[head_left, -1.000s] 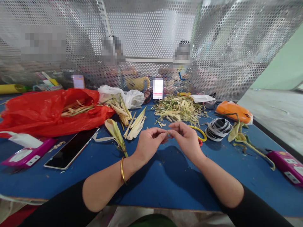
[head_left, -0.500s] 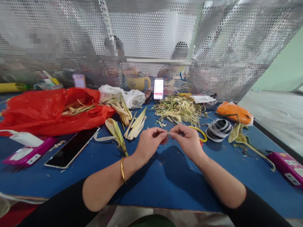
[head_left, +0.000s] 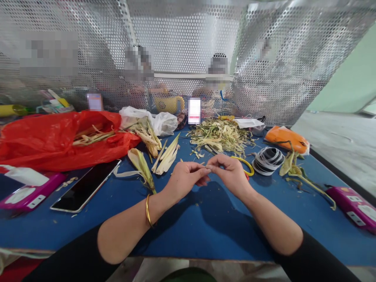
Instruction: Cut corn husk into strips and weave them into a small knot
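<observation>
Above the blue table (head_left: 188,231), my left hand (head_left: 186,178) and my right hand (head_left: 229,172) meet at their fingertips. Both are closed in a pinch; whatever lies between the fingers is too small to make out. A corn husk (head_left: 141,166) with a greenish stem lies left of my left hand, and pale husk strips (head_left: 167,158) are just beyond it. Past my hands spreads a heap of shredded husk (head_left: 221,135). Beside my right hand is a yellow scissor handle (head_left: 248,166), partly hidden, then a roll of black and white ribbon (head_left: 268,160).
A red plastic bag (head_left: 53,137) holding husks and a phone (head_left: 86,187) lie to the left, near a purple power strip (head_left: 35,192). An orange packet (head_left: 286,139) and another purple power strip (head_left: 352,207) are on the right. A perforated metal screen (head_left: 188,35) stands behind.
My fingertips have come closer together, now touching or overlapping. The whole view has shifted slightly, so things on the table appear a little further left.
</observation>
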`<state>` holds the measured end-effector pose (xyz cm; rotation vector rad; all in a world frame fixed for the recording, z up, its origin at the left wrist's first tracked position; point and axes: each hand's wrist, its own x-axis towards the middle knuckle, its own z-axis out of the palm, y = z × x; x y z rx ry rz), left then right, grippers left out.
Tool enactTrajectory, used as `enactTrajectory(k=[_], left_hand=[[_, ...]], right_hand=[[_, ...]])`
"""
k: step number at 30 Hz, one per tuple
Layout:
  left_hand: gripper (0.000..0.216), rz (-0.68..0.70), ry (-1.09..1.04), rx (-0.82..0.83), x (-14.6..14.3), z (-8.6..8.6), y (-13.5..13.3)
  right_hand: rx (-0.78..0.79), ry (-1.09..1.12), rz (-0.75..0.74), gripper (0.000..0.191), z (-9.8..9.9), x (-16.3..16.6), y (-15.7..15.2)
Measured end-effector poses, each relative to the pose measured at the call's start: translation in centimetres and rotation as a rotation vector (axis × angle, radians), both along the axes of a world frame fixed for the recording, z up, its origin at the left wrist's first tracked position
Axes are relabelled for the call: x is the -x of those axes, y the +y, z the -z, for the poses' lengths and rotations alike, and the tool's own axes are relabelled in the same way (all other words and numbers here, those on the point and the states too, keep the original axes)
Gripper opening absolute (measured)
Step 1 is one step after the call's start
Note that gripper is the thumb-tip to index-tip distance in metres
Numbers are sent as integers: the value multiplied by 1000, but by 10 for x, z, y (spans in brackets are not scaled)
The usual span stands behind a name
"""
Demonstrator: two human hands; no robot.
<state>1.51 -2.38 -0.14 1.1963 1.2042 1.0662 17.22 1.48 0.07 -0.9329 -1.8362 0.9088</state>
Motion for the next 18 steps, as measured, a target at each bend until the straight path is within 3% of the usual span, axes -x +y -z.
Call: enactTrajectory(k=[9,12,14,16,18], left_hand=[[21,18,42,-34,2,-3,-1],[22,-4,12,-62,4,-1,1],[23,-21,-42,-39,4,0,3],[25,-27,-91,-8,4,2,4],[26,-21,-117,11,2,3,3]], right_hand=[[13,-32,-9,16,0,-1,-1],[-125,-162,78,22,-6,-14,3],[-323,-405,237,22,-16,-30,11],[-464,-825,384,25,-27,-46,21],[-505,-1268,392,23,-37,-58,32]])
